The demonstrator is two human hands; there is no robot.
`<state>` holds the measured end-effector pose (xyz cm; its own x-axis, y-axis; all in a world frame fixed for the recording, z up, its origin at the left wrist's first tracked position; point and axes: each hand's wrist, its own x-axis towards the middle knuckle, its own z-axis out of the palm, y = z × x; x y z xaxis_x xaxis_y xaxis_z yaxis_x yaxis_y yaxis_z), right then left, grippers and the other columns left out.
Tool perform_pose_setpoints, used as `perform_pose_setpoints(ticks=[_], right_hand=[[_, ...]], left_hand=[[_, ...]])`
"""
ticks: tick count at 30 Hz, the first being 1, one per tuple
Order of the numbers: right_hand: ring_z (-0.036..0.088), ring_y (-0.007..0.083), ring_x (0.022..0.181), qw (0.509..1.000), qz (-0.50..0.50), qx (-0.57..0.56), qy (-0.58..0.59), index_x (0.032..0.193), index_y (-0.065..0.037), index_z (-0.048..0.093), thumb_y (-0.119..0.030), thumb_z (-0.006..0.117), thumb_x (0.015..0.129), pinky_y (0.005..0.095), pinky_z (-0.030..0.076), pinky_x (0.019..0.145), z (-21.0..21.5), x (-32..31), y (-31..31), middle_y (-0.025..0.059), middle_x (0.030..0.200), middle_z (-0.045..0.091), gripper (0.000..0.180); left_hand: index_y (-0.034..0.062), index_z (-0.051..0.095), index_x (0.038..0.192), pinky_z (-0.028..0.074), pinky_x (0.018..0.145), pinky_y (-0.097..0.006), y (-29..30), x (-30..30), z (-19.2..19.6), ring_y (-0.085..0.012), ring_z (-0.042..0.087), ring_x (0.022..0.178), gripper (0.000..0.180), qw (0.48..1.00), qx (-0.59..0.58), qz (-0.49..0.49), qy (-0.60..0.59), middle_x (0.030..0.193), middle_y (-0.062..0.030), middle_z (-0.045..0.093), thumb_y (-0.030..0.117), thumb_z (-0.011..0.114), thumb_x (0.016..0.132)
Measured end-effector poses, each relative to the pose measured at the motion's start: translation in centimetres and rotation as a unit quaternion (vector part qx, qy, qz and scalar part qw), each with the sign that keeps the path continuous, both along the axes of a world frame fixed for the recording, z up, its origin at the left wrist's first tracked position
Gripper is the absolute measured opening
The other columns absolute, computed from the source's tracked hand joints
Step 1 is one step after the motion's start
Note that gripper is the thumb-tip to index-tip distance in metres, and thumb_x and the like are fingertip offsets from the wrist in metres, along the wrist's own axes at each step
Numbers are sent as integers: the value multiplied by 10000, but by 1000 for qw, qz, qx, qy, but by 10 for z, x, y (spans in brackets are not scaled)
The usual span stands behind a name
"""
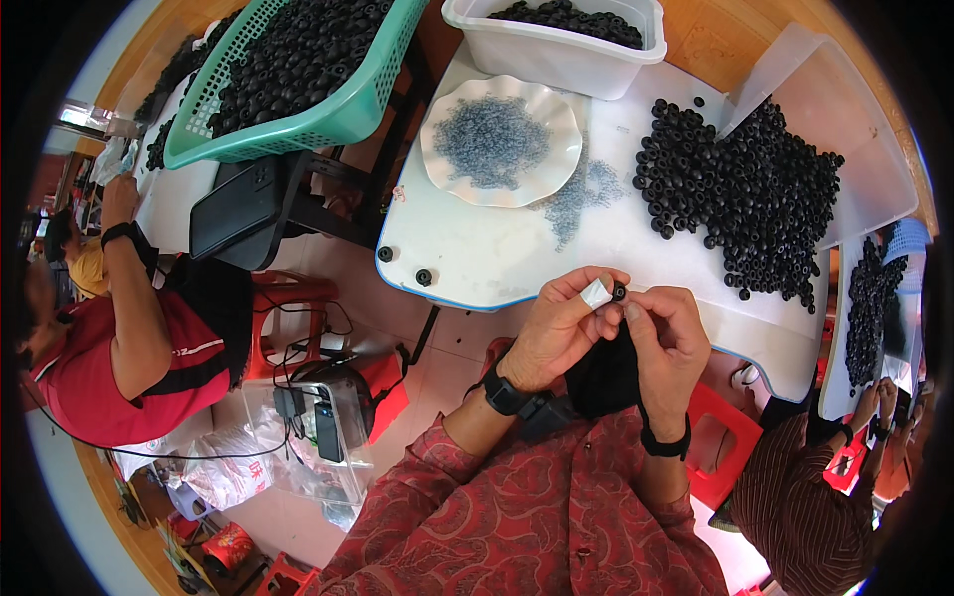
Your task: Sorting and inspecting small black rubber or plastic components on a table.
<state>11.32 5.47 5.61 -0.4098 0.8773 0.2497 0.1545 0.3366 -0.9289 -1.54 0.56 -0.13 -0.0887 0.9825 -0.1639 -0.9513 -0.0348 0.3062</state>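
My left hand [559, 326] pinches a small black ring [619, 292] between thumb and forefinger; the forefinger tip is wrapped in white tape. My right hand [668, 336] meets it from the right, fingertips closed against the same ring. Both hands hover just off the near edge of a white table [477, 253]. A large heap of black rings [755, 194] lies on the table beyond my right hand. A white scalloped plate [442, 164] holding small clear grey rings stands further back, with more of them spilled beside it [576, 204].
A white tub [556, 50] of black rings stands at the table's far edge, a green basket [328, 114] of them to its left. Two stray rings [424, 277] lie near the front edge. A person in red sits left; another person's hands [879, 402] work at right.
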Motion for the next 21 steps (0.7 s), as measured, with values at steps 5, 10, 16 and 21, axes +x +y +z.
perform_pose_setpoints(ticks=[5, 10, 16, 21], right_hand=[[612, 150, 752, 989, 4, 127, -75, 960, -5, 662, 88, 642, 826, 264, 513, 628, 3, -5, -1, 95, 964, 566, 165], [621, 169, 748, 974, 4, 194, -119, 967, -13, 655, 117, 608, 818, 275, 510, 616, 3, -6, 2, 106, 962, 563, 202], [629, 169, 761, 989, 0, 124, -79, 969, -11, 651, 119, 602, 825, 267, 511, 646, 6, -5, 0, 115, 976, 588, 200], [638, 172, 780, 990, -6, 124, -64, 962, -7, 650, 113, 608, 823, 264, 516, 667, 6, -5, -1, 115, 977, 604, 189]], left_hand=[[-18, 614, 1091, 539, 632, -219, 0, 3, -1, -92, 627, 715, 178, 1000, 2, 8, 15, 956, -63, 638, 105, 587, 965], [-7, 616, 1140, 537, 641, -216, 0, 6, -2, -91, 624, 724, 222, 998, -8, 19, 66, 893, -37, 643, 128, 595, 965], [-10, 613, 1156, 554, 656, -218, 1, 8, -2, -106, 638, 708, 234, 1000, 16, 6, 6, 851, -54, 652, 137, 577, 978], [-21, 602, 1166, 555, 653, -219, 0, 8, -2, -114, 642, 707, 236, 1000, 11, 4, -15, 830, -63, 649, 120, 562, 981]])
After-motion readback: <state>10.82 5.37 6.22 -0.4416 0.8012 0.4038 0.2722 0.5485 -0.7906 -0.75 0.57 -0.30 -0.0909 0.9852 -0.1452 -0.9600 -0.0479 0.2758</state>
